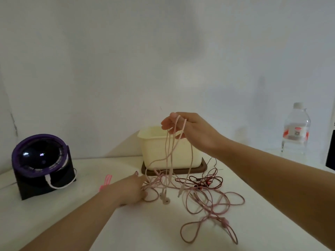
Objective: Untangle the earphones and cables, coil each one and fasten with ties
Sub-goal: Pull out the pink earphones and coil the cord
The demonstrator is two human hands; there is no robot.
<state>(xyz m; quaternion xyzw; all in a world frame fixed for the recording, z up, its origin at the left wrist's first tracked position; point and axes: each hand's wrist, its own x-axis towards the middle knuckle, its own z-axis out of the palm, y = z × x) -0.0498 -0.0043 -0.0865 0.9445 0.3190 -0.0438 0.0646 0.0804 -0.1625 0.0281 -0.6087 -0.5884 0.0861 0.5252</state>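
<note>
My right hand is raised above the table and holds several loops of the pale pink earphone cord draped over its fingers. The cord hangs down to its earbuds on the table. My left hand rests low on the table with its fingers on the left edge of the tangle. A pink braided cable sprawls in loose loops at the centre right. Dark red earphones lie tangled behind it. Pink ties lie on the table to the left.
A cream tub stands on a brown lid behind the tangle. A black and purple device with a white cable sits at the left. At the far right stands a clear water bottle.
</note>
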